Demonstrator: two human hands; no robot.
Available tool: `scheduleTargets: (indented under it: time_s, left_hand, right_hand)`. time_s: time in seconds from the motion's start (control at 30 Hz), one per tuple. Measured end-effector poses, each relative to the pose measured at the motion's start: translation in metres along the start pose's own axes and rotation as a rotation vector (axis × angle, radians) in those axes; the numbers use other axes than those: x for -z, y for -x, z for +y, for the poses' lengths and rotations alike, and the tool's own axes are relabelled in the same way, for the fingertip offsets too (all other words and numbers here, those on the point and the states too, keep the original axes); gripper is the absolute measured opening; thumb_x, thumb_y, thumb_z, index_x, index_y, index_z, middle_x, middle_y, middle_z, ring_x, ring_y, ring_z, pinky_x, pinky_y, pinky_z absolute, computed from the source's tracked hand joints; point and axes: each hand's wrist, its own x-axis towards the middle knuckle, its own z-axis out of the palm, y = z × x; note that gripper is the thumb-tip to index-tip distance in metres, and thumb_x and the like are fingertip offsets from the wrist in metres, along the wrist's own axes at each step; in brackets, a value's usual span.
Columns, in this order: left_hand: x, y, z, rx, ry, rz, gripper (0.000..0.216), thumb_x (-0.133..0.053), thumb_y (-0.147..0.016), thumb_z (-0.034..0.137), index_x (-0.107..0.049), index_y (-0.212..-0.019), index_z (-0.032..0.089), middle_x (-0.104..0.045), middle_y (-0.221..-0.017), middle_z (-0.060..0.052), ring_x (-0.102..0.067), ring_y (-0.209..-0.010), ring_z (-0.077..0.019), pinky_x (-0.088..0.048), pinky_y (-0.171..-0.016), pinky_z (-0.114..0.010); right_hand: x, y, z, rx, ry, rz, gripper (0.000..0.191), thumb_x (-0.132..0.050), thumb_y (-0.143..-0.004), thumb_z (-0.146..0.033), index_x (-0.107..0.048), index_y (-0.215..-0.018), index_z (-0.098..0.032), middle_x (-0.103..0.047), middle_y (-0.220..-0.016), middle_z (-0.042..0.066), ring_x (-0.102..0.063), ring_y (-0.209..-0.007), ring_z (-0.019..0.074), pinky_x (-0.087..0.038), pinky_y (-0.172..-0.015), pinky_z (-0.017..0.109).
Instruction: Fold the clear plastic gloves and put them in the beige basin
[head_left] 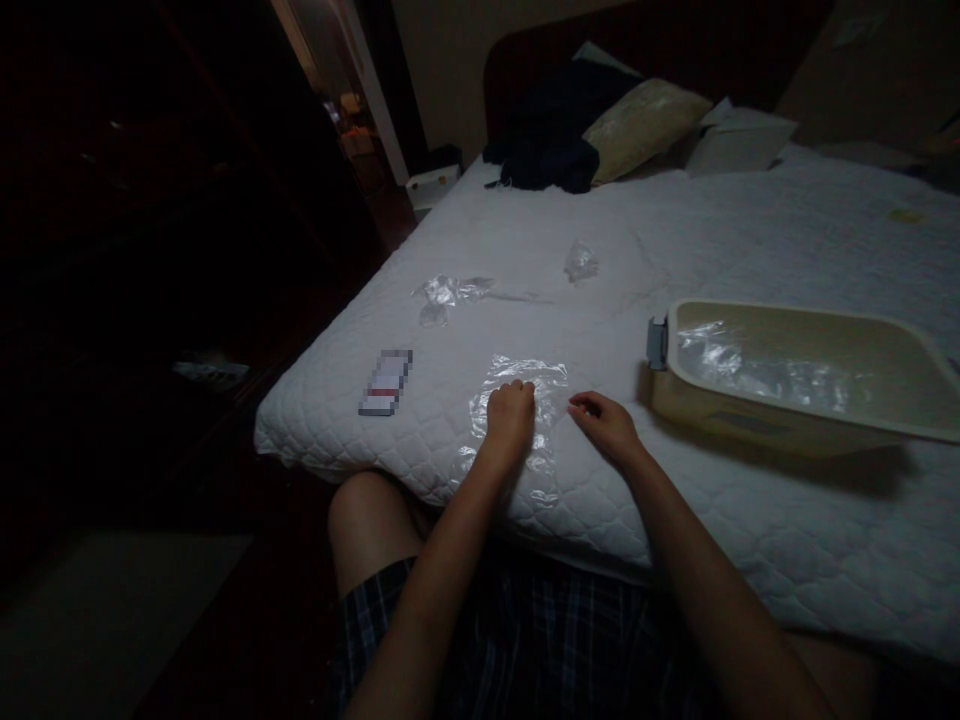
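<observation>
A clear plastic sheet point(546, 432) is laid flat on the bed point(600, 530), close to the near edge, presumably so that it can be reached by both hands from a seat. It is covered partly by the left hand point(512, 412), whose fingers are folded in like a fist, perhaps so that the slippery film is kept from sliding; whether any is pinched cannot be told. The right hand point(606, 425) is held just beside the sheet, fingers loosely curved and parted from the thumb, with nothing visibly gripped. More clear plastic point(750, 365) is held in the tub point(697, 408), set on the right apparently for easy reach. Crumpled plastic point(442, 290) is left farther off, out of the hands' way.
</observation>
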Motion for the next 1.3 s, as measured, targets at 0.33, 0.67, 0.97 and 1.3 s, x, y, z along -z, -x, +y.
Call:
scheduleTargets:
  time_s: [0.33, 0.67, 0.97, 1.3]
  left_hand:
    - [0.013, 0.01, 0.0, -0.173, -0.039, 0.016, 0.019, -0.044, -0.081, 0.012, -0.059, -0.094, 0.015, -0.057, -0.096, -0.01, -0.052, -0.092, -0.0204, -0.04, -0.077, -0.03]
    - [0.011, 0.04, 0.005, -0.461, -0.09, -0.187, 0.014, -0.044, -0.085, 0.017, -0.056, -0.091, 0.015, -0.058, -0.096, -0.008, -0.05, -0.096, -0.0201, -0.038, -0.085, -0.034]
    - [0.008, 0.041, 0.001, -0.466, -0.087, -0.179, 0.016, -0.042, -0.086, 0.016, -0.055, -0.096, 0.014, -0.057, -0.099, -0.007, -0.049, -0.1, -0.0198, -0.037, -0.087, -0.034]
    - [0.009, 0.035, 0.004, -0.459, -0.047, -0.123, 0.014, -0.044, -0.085, 0.016, -0.057, -0.092, 0.015, -0.056, -0.102, -0.008, -0.046, -0.103, -0.0215, -0.038, -0.087, -0.036]
  right_hand:
    - [0.0, 0.004, -0.004, 0.028, 0.047, 0.005, 0.026, -0.054, -0.074, -0.04, -0.063, -0.088, -0.021, -0.064, -0.074, 0.002, -0.055, -0.064, 0.0153, -0.042, -0.061, 0.028]
    - [0.004, 0.002, -0.022, -0.241, -0.602, 0.03, 0.029, -0.061, -0.07, -0.039, -0.061, -0.089, -0.018, -0.062, -0.076, 0.003, -0.056, -0.061, 0.0118, -0.045, -0.054, 0.024]
    - [-0.01, 0.001, -0.038, -0.485, -0.78, -0.195, 0.011, -0.059, -0.076, -0.025, -0.061, -0.08, -0.014, -0.063, -0.077, 0.006, -0.062, -0.065, 0.0119, -0.051, -0.056, 0.021]
    - [-0.005, 0.005, -0.024, -0.413, -0.792, -0.074, 0.016, -0.058, -0.076, -0.028, -0.06, -0.086, -0.015, -0.062, -0.076, 0.004, -0.062, -0.058, 0.0115, -0.05, -0.046, 0.021]
